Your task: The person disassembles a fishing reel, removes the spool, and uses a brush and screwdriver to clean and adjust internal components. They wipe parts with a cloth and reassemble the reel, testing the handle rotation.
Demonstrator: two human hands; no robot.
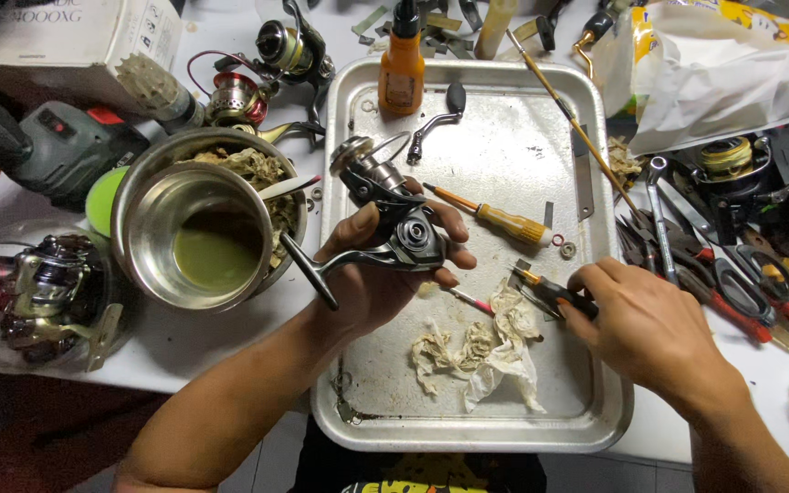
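Spinning reel [393, 219], dark grey with a silver spool end, is held above the left half of the metal tray [595, 183], body cupped in the left hand [385, 269]; fingers wrap over the top of the reel body, thumb on its near side, crank handle projecting down-left past the tray's left rim. Grasp is closed and firm on the reel. Right hand [646, 324] sits over the tray's right rim, fingers pinched around a small tool with dark and orange grips [550, 290]; tool tip points left toward the tray centre. Just below that tip, on the tray floor, lies a crumpled, stained tissue wad [486, 351], with a thin pink-tipped pick [468, 299] touching its upper edge. Yellow-handled screwdriver [495, 215] lies on the tray above the right hand, beside small washers [566, 246]. Detached dark reel handle [436, 121] rests near the tray's top edge, next to an orange bottle with black cap [402, 64] standing in the tray's upper left corner. A long thin rod [568, 114] crosses the tray's upper right diagonally. Left of the tray: steel bowl [195, 224] holding greenish liquid, nested in a larger bowl with rags. Right of the tray: pliers and scissors with red handles [732, 292] in a loose pile.
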